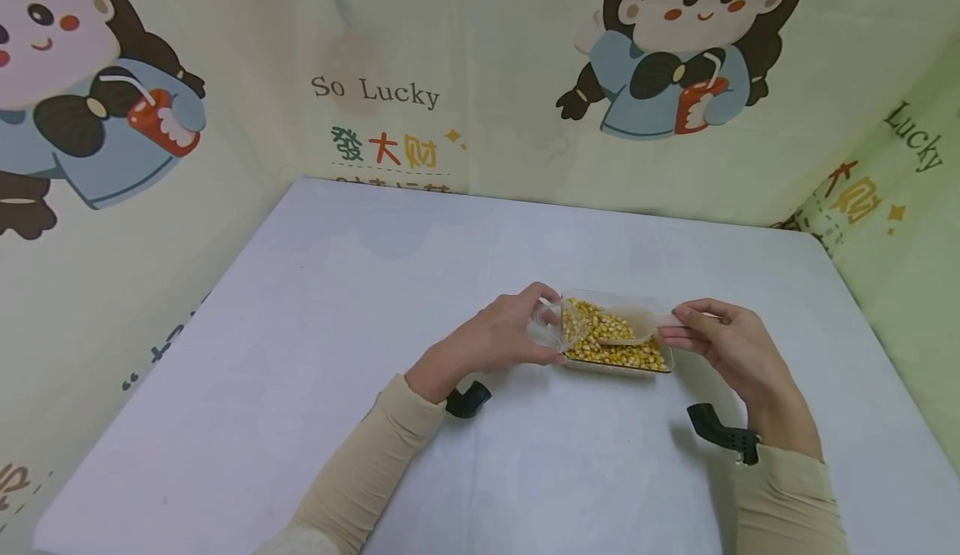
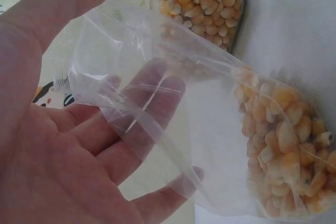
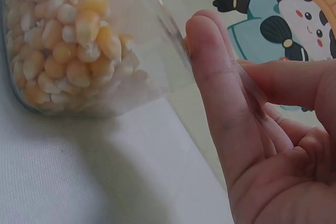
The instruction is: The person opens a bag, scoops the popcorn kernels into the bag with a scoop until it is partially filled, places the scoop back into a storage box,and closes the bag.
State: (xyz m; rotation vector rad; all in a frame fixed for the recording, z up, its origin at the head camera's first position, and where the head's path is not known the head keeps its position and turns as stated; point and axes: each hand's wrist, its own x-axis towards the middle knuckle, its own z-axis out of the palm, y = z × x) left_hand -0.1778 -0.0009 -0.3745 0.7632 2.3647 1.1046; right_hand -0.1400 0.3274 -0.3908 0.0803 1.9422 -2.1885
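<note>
My left hand (image 1: 498,334) holds the mouth of a clear plastic bag (image 1: 546,327), with the thumb and fingers spread round it at the left end of a clear box. In the left wrist view, corn kernels (image 2: 286,150) fill the bottom of the bag and the fingers (image 2: 142,93) show through its film. The clear box (image 1: 618,369) stands on the table, holding yellow corn kernels (image 1: 588,319). Between thumb and fingers, my right hand (image 1: 723,342) pinches the handle of a pale spoon (image 1: 639,327), whose bowl lies over the kernels in the box.
The table (image 1: 420,447) wears a white cover. Cream cloth walls (image 1: 510,55) with cartoon prints rise behind it and at both sides. A black wrist mount (image 1: 468,399) sits on the left wrist, and another mount (image 1: 720,430) on the right.
</note>
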